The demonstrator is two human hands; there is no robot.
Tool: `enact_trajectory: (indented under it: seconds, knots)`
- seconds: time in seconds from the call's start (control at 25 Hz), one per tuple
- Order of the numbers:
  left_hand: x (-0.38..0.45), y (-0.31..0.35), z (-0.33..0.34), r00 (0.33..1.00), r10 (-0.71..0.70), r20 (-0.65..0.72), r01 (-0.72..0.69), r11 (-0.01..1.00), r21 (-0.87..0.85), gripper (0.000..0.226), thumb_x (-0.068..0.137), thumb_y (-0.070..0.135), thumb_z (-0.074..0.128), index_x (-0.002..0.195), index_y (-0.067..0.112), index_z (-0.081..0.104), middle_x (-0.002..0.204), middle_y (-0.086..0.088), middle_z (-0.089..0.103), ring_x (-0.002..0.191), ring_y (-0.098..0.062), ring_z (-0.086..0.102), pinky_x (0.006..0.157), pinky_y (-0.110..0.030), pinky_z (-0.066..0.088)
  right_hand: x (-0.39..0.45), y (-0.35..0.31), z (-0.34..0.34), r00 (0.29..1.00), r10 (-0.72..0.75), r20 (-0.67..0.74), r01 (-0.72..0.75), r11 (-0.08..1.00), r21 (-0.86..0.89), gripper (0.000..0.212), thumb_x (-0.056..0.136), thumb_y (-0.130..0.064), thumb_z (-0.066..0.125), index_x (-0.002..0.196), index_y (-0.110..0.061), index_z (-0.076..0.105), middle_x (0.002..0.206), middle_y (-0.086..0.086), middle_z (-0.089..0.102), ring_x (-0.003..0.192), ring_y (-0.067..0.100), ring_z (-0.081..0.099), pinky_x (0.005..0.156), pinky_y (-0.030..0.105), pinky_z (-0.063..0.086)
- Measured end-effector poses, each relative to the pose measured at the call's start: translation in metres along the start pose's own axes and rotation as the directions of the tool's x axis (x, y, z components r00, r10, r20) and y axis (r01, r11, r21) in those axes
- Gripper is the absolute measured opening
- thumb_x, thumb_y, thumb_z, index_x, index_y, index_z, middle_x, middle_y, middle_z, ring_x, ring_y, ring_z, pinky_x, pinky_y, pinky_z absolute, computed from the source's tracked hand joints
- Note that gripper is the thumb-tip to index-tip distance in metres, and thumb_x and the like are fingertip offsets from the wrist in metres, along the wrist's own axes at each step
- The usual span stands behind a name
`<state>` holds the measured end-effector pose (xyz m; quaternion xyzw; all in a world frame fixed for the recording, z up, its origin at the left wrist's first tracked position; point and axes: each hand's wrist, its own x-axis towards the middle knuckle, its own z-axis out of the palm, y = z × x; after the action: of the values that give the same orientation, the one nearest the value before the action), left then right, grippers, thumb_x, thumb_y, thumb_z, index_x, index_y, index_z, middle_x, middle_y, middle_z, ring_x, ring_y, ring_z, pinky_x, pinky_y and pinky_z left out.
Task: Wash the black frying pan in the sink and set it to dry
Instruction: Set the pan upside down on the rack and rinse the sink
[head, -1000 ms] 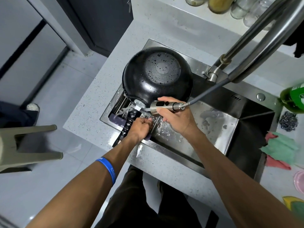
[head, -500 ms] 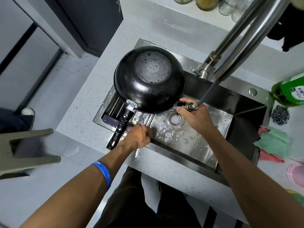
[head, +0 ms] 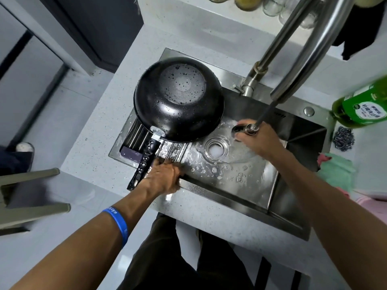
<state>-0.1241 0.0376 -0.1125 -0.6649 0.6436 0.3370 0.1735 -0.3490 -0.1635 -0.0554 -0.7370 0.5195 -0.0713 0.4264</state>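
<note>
The black frying pan (head: 178, 114) lies upside down and wet on the ribbed left part of the steel sink (head: 240, 185). Its handle (head: 146, 158) points toward me over the front rim. My left hand (head: 163, 178) sits right beside the handle's end at the sink's front edge, fingers curled, with nothing visible in it. My right hand (head: 261, 141) grips the pull-out sprayer head (head: 244, 129) to the right of the pan. Water runs from it onto the sink floor near the drain (head: 216, 148).
The faucet arch (head: 314, 49) and its hose rise over the sink's back right. A green soap bottle (head: 364, 105), a steel scourer (head: 343, 138) and cloths (head: 337, 172) lie on the right counter. A purple sponge (head: 130, 154) sits left of the handle. A stool (head: 25, 197) stands at left.
My right hand has carried the sprayer from the pan's handle joint rightward past the drain. My left hand has slid off the handle toward the sink's front edge. The pan stays put.
</note>
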Motion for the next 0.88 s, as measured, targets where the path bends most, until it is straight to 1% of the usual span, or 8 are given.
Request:
enact_trajectory:
  seconds: [0.12,0.24,0.32,0.4,0.52,0.64,0.76,0.88]
  knots:
    - [0.006,0.0,0.003,0.998,-0.035,0.053,0.035,0.999,0.017,0.054,0.084,0.047,0.067,0.134,0.034,0.051,0.158,0.003,0.019,0.143,-0.024,0.025,0.116,-0.057,0.012,-0.005,0.003,-0.005,0.996,0.013,-0.092,-0.012,1.0,0.017,0.026,0.087,-0.017,0.072,0.11,-0.031,0.072,0.087,-0.004,0.07,0.079,0.013,0.064,0.074,0.022,0.052]
    - [0.008,0.002,-0.004,0.981,-0.121,0.149,0.117,0.992,0.037,0.069,0.076,0.058,0.07,0.136,0.03,0.049,0.147,0.0,0.041,0.138,-0.025,0.034,0.113,-0.06,0.015,-0.004,0.002,-0.002,0.997,0.008,-0.071,0.0,0.994,0.105,0.027,0.089,-0.015,0.072,0.112,-0.028,0.069,0.09,0.0,0.071,0.082,0.018,0.066,0.067,0.011,0.049]
    - [0.008,0.007,-0.008,0.959,-0.153,0.237,0.134,0.987,0.092,0.075,0.072,0.06,0.072,0.134,0.025,0.05,0.141,0.0,0.048,0.139,-0.026,0.034,0.114,-0.061,0.013,0.003,-0.005,0.009,0.995,0.037,-0.09,-0.021,0.984,0.175,0.035,0.088,-0.015,0.071,0.121,-0.027,0.067,0.092,0.002,0.073,0.081,0.02,0.068,0.073,0.024,0.056]
    - [0.01,0.008,-0.007,0.958,-0.151,0.244,0.123,0.984,0.126,0.075,0.075,0.054,0.073,0.137,0.025,0.046,0.147,-0.001,0.043,0.143,-0.028,0.028,0.115,-0.063,0.01,0.011,-0.011,0.011,0.981,0.092,-0.169,-0.048,0.967,0.249,0.046,0.089,-0.014,0.07,0.133,-0.024,0.062,0.092,-0.002,0.071,0.081,0.024,0.069,0.076,0.032,0.058]
    - [0.009,0.007,-0.001,0.967,-0.166,0.195,0.135,0.978,0.161,0.064,0.081,0.043,0.072,0.138,0.031,0.044,0.146,-0.001,0.044,0.143,-0.03,0.028,0.115,-0.063,0.014,0.013,-0.003,0.004,0.976,0.121,-0.181,-0.076,0.968,0.238,0.045,0.09,-0.017,0.071,0.133,-0.023,0.062,0.095,-0.001,0.072,0.075,0.017,0.066,0.068,0.022,0.055]
    - [0.007,0.018,-0.003,0.946,-0.226,0.23,0.163,0.951,0.262,0.071,0.081,0.046,0.069,0.143,0.034,0.036,0.155,-0.005,0.027,0.14,-0.036,0.025,0.108,-0.053,0.035,0.013,-0.006,0.01,0.975,0.184,-0.126,-0.135,0.936,0.324,0.045,0.089,-0.026,0.072,0.132,-0.031,0.06,0.095,-0.003,0.071,0.073,0.019,0.068,0.067,0.037,0.058]
    - [0.007,0.027,-0.008,0.93,-0.256,0.262,0.183,0.944,0.274,0.078,0.084,0.036,0.069,0.149,0.028,0.028,0.162,-0.006,0.007,0.141,-0.042,0.02,0.104,-0.048,0.044,0.022,-0.014,0.008,0.957,0.272,-0.101,-0.196,0.863,0.465,0.041,0.093,-0.023,0.069,0.132,-0.031,0.058,0.084,0.004,0.071,0.055,0.009,0.063,0.05,0.029,0.054]
    - [0.007,0.028,-0.011,0.93,-0.245,0.275,0.18,0.954,0.241,0.074,0.088,0.029,0.065,0.15,0.026,0.026,0.162,-0.006,0.006,0.142,-0.044,0.015,0.107,-0.051,0.041,0.025,0.002,-0.014,0.95,0.279,-0.139,-0.206,0.897,0.392,0.041,0.095,-0.026,0.068,0.133,-0.029,0.055,0.082,0.007,0.072,0.051,0.003,0.063,0.046,0.025,0.049]
